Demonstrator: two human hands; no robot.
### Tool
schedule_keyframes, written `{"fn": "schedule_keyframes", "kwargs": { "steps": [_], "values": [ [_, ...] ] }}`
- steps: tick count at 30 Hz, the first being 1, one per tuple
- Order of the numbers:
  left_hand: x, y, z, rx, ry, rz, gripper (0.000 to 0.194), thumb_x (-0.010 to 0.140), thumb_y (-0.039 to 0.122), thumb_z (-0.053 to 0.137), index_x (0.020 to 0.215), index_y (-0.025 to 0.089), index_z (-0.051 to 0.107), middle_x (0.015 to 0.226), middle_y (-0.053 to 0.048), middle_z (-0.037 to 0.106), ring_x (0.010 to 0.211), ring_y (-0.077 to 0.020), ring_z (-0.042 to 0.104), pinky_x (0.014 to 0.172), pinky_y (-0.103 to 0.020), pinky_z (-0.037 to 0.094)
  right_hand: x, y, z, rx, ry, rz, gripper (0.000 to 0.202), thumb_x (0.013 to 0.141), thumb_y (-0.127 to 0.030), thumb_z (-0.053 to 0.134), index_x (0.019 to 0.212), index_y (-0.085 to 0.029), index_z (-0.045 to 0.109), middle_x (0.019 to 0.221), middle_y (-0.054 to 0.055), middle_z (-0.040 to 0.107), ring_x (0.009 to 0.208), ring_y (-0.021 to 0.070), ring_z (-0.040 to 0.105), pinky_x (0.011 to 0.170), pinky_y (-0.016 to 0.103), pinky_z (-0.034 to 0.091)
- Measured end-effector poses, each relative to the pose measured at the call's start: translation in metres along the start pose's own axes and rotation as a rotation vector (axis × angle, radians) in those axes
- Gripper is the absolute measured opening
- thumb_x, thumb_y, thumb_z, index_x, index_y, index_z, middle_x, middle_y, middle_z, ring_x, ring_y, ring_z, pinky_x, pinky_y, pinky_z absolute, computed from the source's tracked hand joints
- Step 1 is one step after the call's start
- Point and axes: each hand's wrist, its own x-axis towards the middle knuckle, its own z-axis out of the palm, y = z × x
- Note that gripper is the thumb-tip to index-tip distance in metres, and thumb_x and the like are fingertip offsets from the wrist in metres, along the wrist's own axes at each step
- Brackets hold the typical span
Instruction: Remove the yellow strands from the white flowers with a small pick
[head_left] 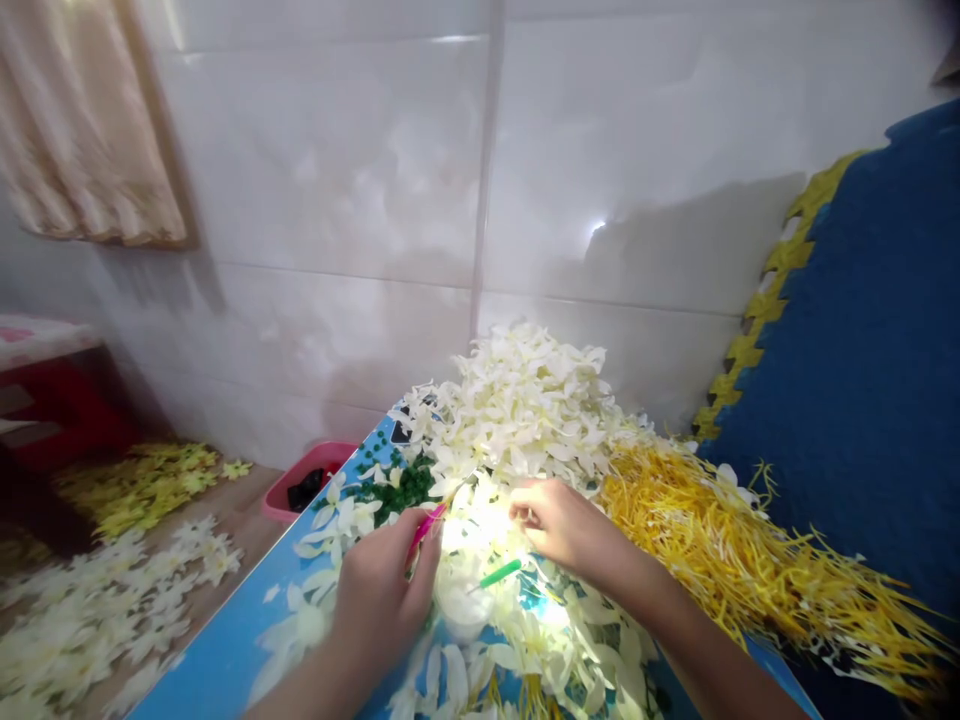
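My left hand [390, 575] is closed around a thin pink-handled tool [427, 524], its tip pointing up toward the bright middle of the table. To its right my right hand [551, 520] has its fingers curled together beside the white petals; glare hides what they hold, if anything. Between and below the hands stands a small white tub [463, 605], with a green stick [500, 573] leaning at it. A large heap of white artificial petals [517, 400] rises beyond both hands. Small dark green pieces [409, 487] lie just past my left hand.
Yellow stamen-like strands [690, 520] pile up at the right of the blue table [247, 620]. A pink basin [311, 460] with dark contents sits on the floor left of it. White flowers [112, 600] and yellow flowers [150, 480] cover the floor. A blue foam mat [862, 350] leans at right.
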Motion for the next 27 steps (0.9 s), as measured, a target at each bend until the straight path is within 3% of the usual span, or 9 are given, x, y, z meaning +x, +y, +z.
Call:
{"fn": "schedule_keyframes", "kwargs": {
  "steps": [5, 8, 10, 14, 18, 27],
  "values": [
    [0.000, 0.001, 0.000, 0.004, -0.010, -0.005, 0.014, 0.097, 0.026, 0.047, 0.090, 0.018, 0.058, 0.055, 0.004, 0.056, 0.043, -0.0132, 0.055, 0.045, -0.023, 0.036, 0.004, 0.001, -0.021, 0.091, 0.085, 0.085, 0.027, 0.072, 0.000, 0.053, 0.072, -0.018, 0.073, 0.080, 0.007, 0.074, 0.072, 0.0198, 0.069, 0.064, 0.028, 0.051],
    [0.001, 0.003, 0.000, 0.002, 0.000, 0.013, 0.014, 0.097, 0.025, 0.047, 0.091, 0.018, 0.058, 0.055, 0.004, 0.057, 0.043, -0.0127, 0.056, 0.044, -0.023, 0.037, 0.003, 0.001, -0.036, 0.166, 0.173, 0.131, 0.018, 0.077, -0.010, 0.057, 0.079, -0.018, 0.073, 0.092, 0.007, 0.075, 0.076, 0.0193, 0.071, 0.069, 0.029, 0.055],
    [0.001, 0.004, -0.001, 0.002, 0.011, 0.028, 0.014, 0.097, 0.025, 0.047, 0.091, 0.019, 0.058, 0.055, 0.004, 0.057, 0.042, -0.0122, 0.055, 0.043, -0.022, 0.037, 0.003, 0.002, -0.044, 0.201, 0.208, 0.153, 0.013, 0.078, -0.016, 0.060, 0.078, -0.019, 0.073, 0.089, 0.007, 0.075, 0.074, 0.0209, 0.071, 0.071, 0.032, 0.056],
    [0.002, 0.003, -0.002, 0.000, 0.015, 0.025, 0.012, 0.096, 0.024, 0.048, 0.090, 0.019, 0.058, 0.056, 0.004, 0.057, 0.044, -0.0124, 0.056, 0.044, -0.022, 0.037, 0.001, 0.008, -0.054, 0.280, 0.207, 0.175, 0.009, 0.072, -0.019, 0.066, 0.068, -0.021, 0.074, 0.074, 0.007, 0.075, 0.071, 0.0242, 0.070, 0.071, 0.038, 0.055],
    [0.003, 0.000, -0.002, -0.007, 0.004, -0.001, 0.013, 0.097, 0.025, 0.048, 0.090, 0.019, 0.058, 0.057, 0.003, 0.058, 0.046, -0.0131, 0.058, 0.044, -0.022, 0.037, -0.002, 0.012, -0.066, 0.458, 0.184, 0.202, 0.013, 0.074, -0.030, 0.066, 0.078, -0.021, 0.075, 0.080, 0.006, 0.077, 0.076, 0.0227, 0.072, 0.068, 0.033, 0.055],
    [0.001, 0.001, -0.002, -0.012, 0.008, 0.020, 0.016, 0.097, 0.026, 0.048, 0.091, 0.018, 0.060, 0.057, 0.003, 0.059, 0.044, -0.0124, 0.057, 0.044, -0.022, 0.039, 0.000, 0.009, -0.067, 0.646, 0.269, 0.260, 0.012, 0.071, -0.030, 0.066, 0.078, -0.020, 0.069, 0.077, 0.004, 0.074, 0.079, 0.0222, 0.072, 0.071, 0.033, 0.054]
  ]
}}
